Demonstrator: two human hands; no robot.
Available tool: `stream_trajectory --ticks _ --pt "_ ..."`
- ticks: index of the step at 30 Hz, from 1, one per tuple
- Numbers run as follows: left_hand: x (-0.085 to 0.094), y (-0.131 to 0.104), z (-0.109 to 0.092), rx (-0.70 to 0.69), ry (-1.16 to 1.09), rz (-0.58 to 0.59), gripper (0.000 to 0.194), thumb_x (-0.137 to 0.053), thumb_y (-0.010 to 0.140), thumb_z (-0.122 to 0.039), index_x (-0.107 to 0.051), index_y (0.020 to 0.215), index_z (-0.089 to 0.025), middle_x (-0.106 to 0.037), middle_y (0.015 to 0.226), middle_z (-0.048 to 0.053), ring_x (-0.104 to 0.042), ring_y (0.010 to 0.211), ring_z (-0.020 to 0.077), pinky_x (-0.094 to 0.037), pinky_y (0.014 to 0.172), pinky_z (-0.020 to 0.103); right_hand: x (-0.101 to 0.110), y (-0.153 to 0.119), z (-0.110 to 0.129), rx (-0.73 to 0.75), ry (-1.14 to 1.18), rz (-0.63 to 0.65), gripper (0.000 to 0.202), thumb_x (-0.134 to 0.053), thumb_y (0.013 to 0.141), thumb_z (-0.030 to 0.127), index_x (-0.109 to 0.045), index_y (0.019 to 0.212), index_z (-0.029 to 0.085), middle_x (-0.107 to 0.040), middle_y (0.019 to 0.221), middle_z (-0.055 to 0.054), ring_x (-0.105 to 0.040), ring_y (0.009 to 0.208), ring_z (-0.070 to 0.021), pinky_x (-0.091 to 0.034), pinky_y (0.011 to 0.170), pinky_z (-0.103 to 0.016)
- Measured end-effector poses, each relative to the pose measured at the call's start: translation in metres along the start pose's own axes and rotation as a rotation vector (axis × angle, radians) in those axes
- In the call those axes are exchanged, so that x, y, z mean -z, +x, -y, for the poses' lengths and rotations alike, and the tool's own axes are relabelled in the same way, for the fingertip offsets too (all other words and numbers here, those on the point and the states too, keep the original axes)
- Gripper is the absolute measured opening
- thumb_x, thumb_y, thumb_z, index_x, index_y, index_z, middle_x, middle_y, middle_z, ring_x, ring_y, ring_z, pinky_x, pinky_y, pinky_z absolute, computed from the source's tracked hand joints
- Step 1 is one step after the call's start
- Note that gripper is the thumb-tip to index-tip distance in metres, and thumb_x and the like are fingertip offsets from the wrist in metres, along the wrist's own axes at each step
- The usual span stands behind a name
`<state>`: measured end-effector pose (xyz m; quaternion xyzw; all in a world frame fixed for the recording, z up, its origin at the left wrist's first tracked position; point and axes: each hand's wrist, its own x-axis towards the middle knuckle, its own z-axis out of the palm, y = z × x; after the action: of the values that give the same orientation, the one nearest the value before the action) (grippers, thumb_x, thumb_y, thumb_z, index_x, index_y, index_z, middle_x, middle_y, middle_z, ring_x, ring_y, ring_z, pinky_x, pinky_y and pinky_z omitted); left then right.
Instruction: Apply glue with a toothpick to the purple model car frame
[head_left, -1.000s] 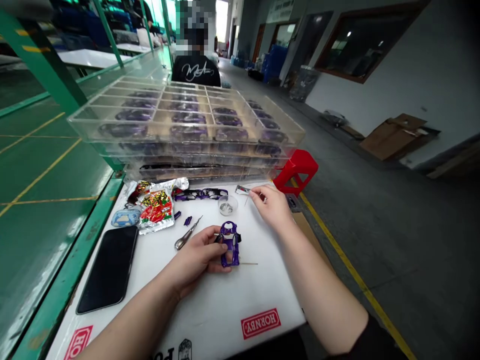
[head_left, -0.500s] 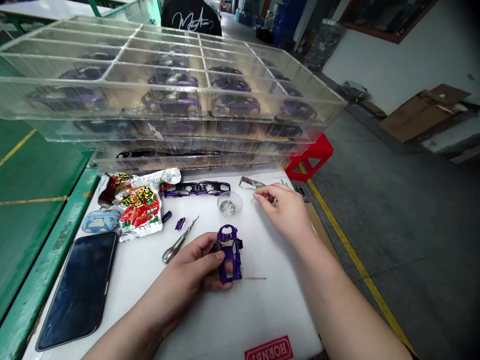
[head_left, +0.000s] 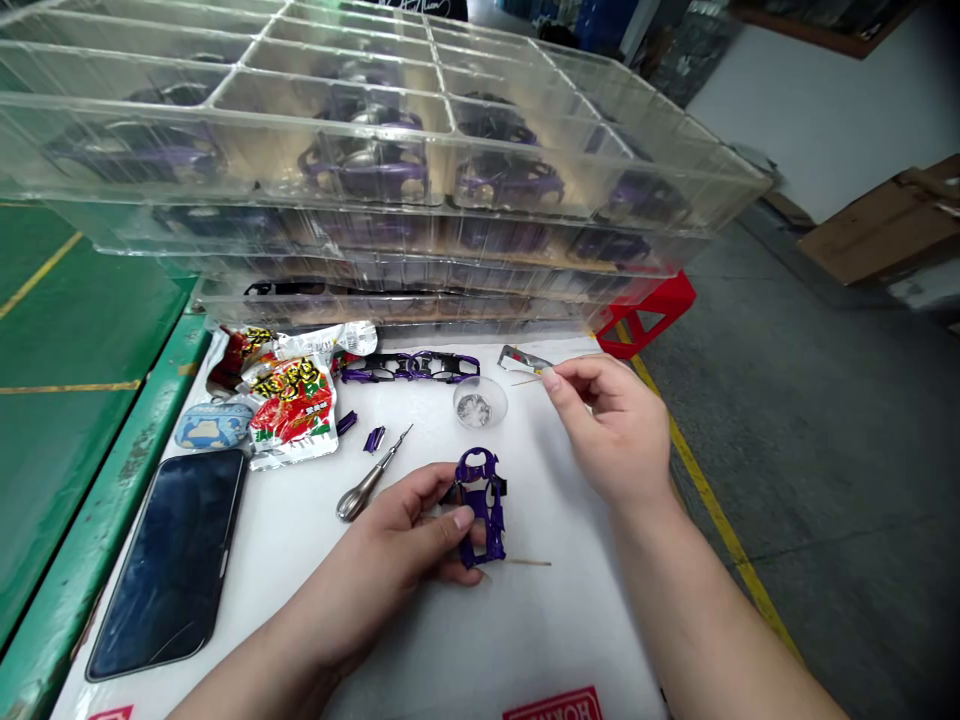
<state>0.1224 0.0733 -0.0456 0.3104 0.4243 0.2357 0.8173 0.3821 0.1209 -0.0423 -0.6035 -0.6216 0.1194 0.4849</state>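
Observation:
My left hand [head_left: 420,545] grips a small purple model car body [head_left: 491,535], thumb on its near side and fingers behind and under it. Black parts show at the body's sides. A thin wooden stick [head_left: 531,562] pokes out beside the body's lower end. My right hand [head_left: 615,425] is raised over the right of the white surface, thumb and forefinger pinched on a thin toothpick-like stick [head_left: 525,381]. Just behind those fingertips lies a flattened silver-grey tube or packet [head_left: 521,359]. A small clear dish [head_left: 491,405] with bits of shiny material stands between the hands.
Stacked clear divided trays [head_left: 360,215] of purple car bodies fill the back. On the white surface [head_left: 450,660] lie a metal-handled tool [head_left: 364,495], purple pieces [head_left: 374,439], more car bodies [head_left: 442,367], snack packets [head_left: 292,405], a blue case [head_left: 214,426] and a phone [head_left: 169,565].
The view has tipped downward and shifted slightly left. My right hand has turned, its stick now level near the silver tube or packet. The left hand keeps the car body in much the same hold.

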Motion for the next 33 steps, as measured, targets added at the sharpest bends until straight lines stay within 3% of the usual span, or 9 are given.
stream_trajectory --ticks 5,10,33 --pt "0.0 0.0 0.0 -0.009 0.01 0.0 0.048 -0.092 0.093 -0.049 -0.079 0.13 -0.021 -0.077 0.108 0.01 -0.071 0.1 0.0244 -0.068 0.079 0.032 -0.016 -0.009 0.014 0.081 0.039 0.111 0.008 -0.072 0.109 0.03 -0.076 0.103 0.027 -0.076 0.1 -0.004 -0.068 0.084 -0.0214 -0.056 0.072 -0.037" --pt "0.001 0.001 0.004 -0.021 -0.002 0.003 0.048 -0.091 0.094 -0.047 -0.078 0.133 -0.022 -0.076 0.112 0.009 -0.071 0.1 0.0235 -0.069 0.08 0.033 -0.027 -0.011 0.013 0.097 0.024 0.169 0.008 -0.068 0.11 0.025 -0.072 0.103 0.025 -0.073 0.099 -0.004 -0.066 0.08 -0.0197 -0.055 0.07 -0.035" --pt "0.003 0.003 0.006 -0.026 -0.017 -0.012 0.05 -0.094 0.092 -0.049 -0.079 0.132 -0.024 -0.077 0.114 0.01 -0.073 0.102 0.0254 -0.069 0.079 0.034 -0.03 -0.011 0.006 0.12 -0.022 0.25 0.01 -0.063 0.112 0.023 -0.068 0.103 0.025 -0.071 0.102 -0.005 -0.067 0.089 -0.0217 -0.057 0.081 -0.036"
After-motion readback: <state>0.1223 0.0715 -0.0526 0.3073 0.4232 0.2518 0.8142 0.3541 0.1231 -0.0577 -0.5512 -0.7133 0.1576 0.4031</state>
